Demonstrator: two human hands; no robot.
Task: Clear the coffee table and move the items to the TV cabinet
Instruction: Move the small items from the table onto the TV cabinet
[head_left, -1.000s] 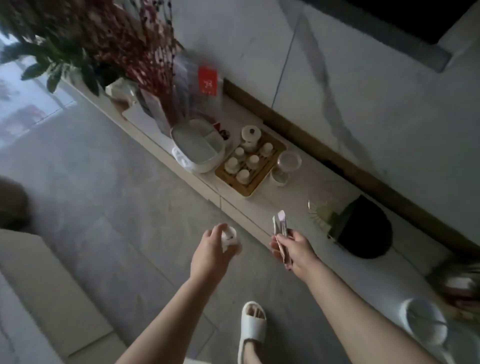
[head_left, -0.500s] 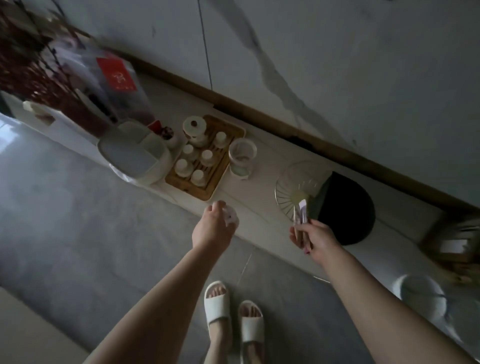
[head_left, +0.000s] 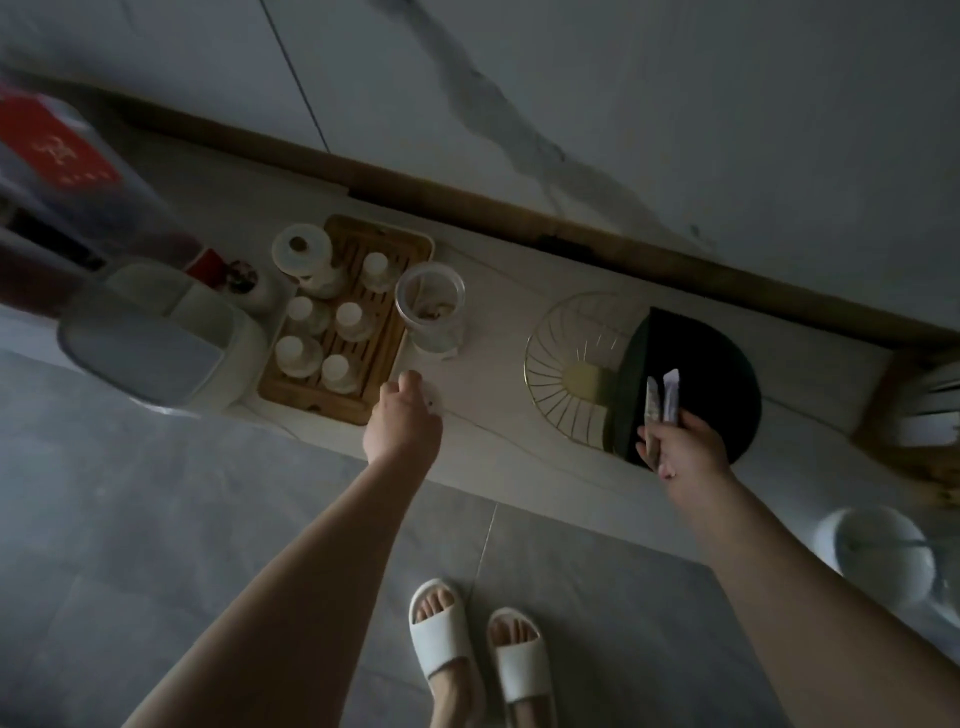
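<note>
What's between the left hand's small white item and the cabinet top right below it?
Nothing visible. The left hand holds the small white item over bare cabinet top, between the wooden tea tray and the wire basket.

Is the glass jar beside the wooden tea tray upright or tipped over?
Upright: the glass jar stands on its base, open mouth up.

Slatted wood tea tray (head_left: 387, 312), clear glass jar (head_left: 430, 306), gold wire basket (head_left: 566, 364), matt cabinet top (head_left: 498, 441).

Dim, grey, underexposed view with soft, flat light and no hard shadows; the wall (head_left: 675, 104) is palest, edges bend with wide-angle distortion, and the far left and right corners smear with blur
</note>
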